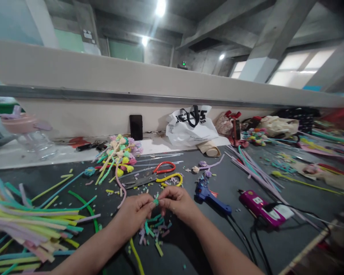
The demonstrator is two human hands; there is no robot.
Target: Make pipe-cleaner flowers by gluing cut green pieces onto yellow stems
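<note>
At the middle of the dark table, my left hand and my right hand meet, fingertips pinched together. Between them is a small green piece of chenille stem, mostly hidden by the fingers. Below the hands lie many short cut chenille bits in green, purple and yellow. Just beyond them rest scissors with one red and one yellow handle loop. A blue glue gun lies to the right of my right hand. A pink chenille stem curves down toward my left hand.
Loose coloured chenille stems pile up at left. Behind the scissors sits a bunch of chenille flowers. A magenta device with cables lies at right. A phone and white bag stand along the back wall.
</note>
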